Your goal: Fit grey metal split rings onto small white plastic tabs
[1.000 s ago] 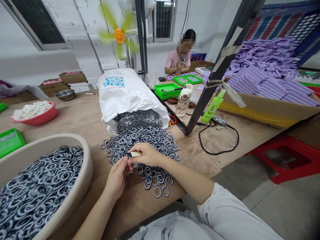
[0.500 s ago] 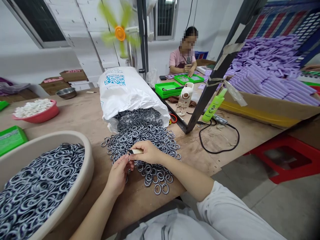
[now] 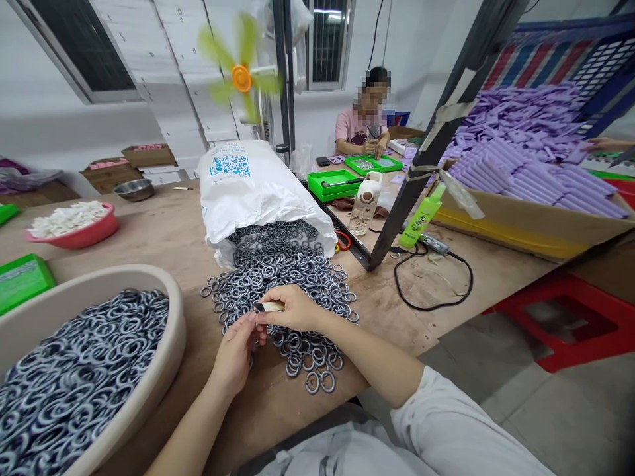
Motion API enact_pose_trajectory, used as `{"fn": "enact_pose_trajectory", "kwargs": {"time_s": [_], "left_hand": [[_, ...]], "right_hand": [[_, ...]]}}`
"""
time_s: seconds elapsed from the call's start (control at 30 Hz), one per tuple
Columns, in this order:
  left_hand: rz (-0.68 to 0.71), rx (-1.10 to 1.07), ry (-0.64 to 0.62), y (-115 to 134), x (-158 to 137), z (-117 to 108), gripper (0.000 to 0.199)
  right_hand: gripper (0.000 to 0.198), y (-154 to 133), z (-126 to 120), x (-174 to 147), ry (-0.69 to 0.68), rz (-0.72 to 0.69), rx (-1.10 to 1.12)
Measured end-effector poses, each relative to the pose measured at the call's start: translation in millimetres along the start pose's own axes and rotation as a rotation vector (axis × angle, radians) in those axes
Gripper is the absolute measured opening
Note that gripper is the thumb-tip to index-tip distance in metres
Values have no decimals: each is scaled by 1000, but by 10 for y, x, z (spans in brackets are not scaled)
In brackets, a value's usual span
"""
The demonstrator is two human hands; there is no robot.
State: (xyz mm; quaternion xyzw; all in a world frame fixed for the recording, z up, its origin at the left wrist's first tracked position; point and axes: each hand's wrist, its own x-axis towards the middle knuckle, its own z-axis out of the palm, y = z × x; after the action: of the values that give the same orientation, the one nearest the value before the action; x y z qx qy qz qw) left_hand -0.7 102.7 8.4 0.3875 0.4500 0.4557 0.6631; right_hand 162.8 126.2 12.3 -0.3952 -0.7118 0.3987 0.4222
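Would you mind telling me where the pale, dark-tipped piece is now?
In the head view, the pale, dark-tipped piece is slightly left of centre, in the right hand, its dark end beside the left hand, over the grey rings.

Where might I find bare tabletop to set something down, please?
Bare tabletop shows between the red bowl and white sack, and between the loose rings and black cable. Rings crowd it under the right hand and beyond the left hand.

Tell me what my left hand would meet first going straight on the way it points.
Your left hand would most likely meet the small dark-tipped tool in your right hand first; depth there is unclear.
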Motion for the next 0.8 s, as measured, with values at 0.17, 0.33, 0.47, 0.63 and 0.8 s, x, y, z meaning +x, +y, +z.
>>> {"fn": "enact_pose_trajectory", "kwargs": {"time_s": [0.17, 0.33, 0.47, 0.63, 0.8], "left_hand": [[-3, 14, -2, -29, 14, -25, 42], [12, 11, -12, -38, 15, -28, 40], [1, 23, -2, -10, 0, 0, 40], [-10, 45, -4, -6, -7, 9, 40], [-26, 32, 14, -28, 3, -4, 42]], "right_hand": [[42, 3, -7, -3, -9, -6, -44], [43, -5, -22, 0, -30, -27, -38], [41, -4, -21, -1, -21, -34, -25], [38, -12, -6, -14, -8, 7, 33], [32, 2, 9, -24, -22, 25, 58]]}}
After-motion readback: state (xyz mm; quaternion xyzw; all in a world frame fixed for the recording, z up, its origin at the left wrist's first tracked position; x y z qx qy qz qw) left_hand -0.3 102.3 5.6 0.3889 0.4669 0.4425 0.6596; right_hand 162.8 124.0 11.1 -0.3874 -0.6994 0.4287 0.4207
